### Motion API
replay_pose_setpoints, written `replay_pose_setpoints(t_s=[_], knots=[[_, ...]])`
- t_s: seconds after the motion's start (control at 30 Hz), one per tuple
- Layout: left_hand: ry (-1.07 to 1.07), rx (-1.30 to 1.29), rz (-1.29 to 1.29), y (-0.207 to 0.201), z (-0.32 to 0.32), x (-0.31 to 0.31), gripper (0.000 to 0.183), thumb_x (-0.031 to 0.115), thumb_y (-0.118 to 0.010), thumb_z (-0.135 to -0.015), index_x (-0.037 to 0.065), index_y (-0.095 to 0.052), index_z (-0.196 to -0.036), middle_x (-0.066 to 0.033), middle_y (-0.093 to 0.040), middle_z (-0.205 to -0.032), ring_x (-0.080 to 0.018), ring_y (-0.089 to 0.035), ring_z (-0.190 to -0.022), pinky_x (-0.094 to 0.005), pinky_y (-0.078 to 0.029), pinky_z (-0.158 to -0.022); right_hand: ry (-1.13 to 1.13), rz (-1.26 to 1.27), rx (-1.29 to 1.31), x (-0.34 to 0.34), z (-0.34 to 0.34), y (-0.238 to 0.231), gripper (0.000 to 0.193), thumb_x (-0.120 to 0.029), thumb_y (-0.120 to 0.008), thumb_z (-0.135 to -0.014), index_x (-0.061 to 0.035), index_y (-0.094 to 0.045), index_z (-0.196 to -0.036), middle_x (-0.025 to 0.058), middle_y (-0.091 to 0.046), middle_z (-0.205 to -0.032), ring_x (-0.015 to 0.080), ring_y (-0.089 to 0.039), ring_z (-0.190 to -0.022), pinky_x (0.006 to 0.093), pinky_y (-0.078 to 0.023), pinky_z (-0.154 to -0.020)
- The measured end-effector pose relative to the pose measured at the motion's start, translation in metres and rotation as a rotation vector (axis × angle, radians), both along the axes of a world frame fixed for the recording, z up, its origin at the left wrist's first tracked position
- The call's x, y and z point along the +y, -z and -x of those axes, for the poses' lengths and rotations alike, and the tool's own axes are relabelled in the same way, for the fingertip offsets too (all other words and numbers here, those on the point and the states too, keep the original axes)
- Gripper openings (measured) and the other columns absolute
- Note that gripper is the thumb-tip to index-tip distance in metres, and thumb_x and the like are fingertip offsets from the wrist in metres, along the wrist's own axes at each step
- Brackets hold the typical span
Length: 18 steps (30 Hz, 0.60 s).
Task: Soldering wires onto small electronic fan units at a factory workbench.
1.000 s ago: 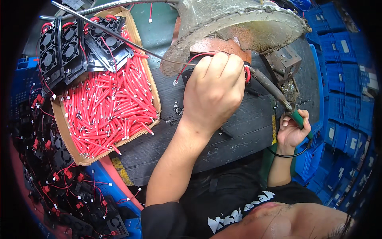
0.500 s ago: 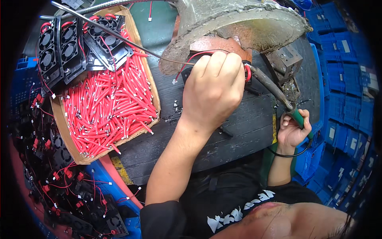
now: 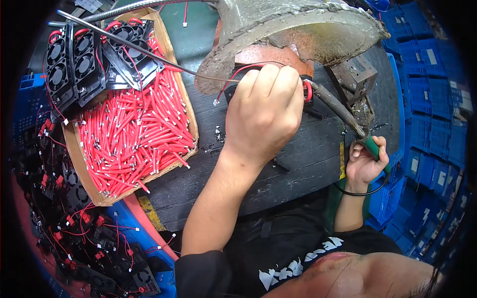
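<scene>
My left hand is closed, with a thin solder wire running into its fingers from the upper left. Beneath these fingers lies a black fan part with a red wire loop, mostly covered by the hand. A red lead with a white connector sticks out to its left. My right hand grips the green handle of a soldering iron. The iron's dark shaft points up and left, and its tip meets the part beside the red loop. The exact contact point is too small to make out.
A cardboard box at left holds many red tubes and several black fan units. More wired fans fill a blue crate lower left. A cloudy, dirty fume hood overhangs the bench. A metal bracket and stacked blue bins stand right.
My left hand and the solder wire have shifted very slightly left, and the cardboard box also appears a little further left. The iron and my right hand stay in place.
</scene>
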<state>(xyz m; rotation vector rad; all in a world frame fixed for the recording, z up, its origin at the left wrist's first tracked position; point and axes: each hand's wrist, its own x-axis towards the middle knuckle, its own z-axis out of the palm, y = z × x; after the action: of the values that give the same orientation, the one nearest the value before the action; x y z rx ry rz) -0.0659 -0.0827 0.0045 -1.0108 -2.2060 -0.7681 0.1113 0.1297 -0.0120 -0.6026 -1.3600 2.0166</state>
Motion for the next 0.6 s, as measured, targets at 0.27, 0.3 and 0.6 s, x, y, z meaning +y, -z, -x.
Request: replay_pose_setpoints(t_s=[0.27, 0.3, 0.6], knots=[[-0.015, 0.094, -0.095, 0.0064, 0.0038, 0.0048, 0.012, 0.009, -0.063, -0.071, 0.002, -0.064, -0.080, -0.0055, -0.056, -0.092, -0.0211, -0.056, -0.088, -0.0339, -0.044, -0.080, -0.010, -0.018, 0.014, -0.0011, 0.0010, -0.0005, 0.027, -0.033, -0.046, -0.091, -0.0089, -0.057, -0.096, 0.0150, -0.065, -0.079, 0.0171, -0.054, -0.054, 0.0253, -0.040, -0.046], [-0.013, 0.094, -0.095, 0.0065, 0.0036, 0.0048, 0.011, 0.009, -0.063, -0.071, 0.002, -0.064, -0.079, -0.0054, -0.055, -0.091, -0.0210, -0.055, -0.087, -0.0337, -0.044, -0.079, -0.010, -0.027, 0.015, -0.0010, 0.0012, -0.0006, 0.027, -0.033, -0.046, -0.091, -0.0087, -0.057, -0.096, 0.0152, -0.065, -0.079, 0.0170, -0.054, -0.053, 0.0252, -0.040, -0.046], [-0.012, 0.065, -0.059, 0.0037, 0.0020, 0.0039, 0.013, 0.011, -0.061, -0.071, 0.004, -0.063, -0.082, -0.0045, -0.054, -0.087, -0.0204, -0.056, -0.083, -0.0328, -0.044, -0.075, -0.054, -0.035, 0.022, 0.0008, 0.0010, -0.0008, 0.026, -0.033, -0.047, -0.091, -0.0087, -0.055, -0.095, 0.0158, -0.065, -0.079, 0.0167, -0.053, -0.053, 0.0252, -0.040, -0.047]])
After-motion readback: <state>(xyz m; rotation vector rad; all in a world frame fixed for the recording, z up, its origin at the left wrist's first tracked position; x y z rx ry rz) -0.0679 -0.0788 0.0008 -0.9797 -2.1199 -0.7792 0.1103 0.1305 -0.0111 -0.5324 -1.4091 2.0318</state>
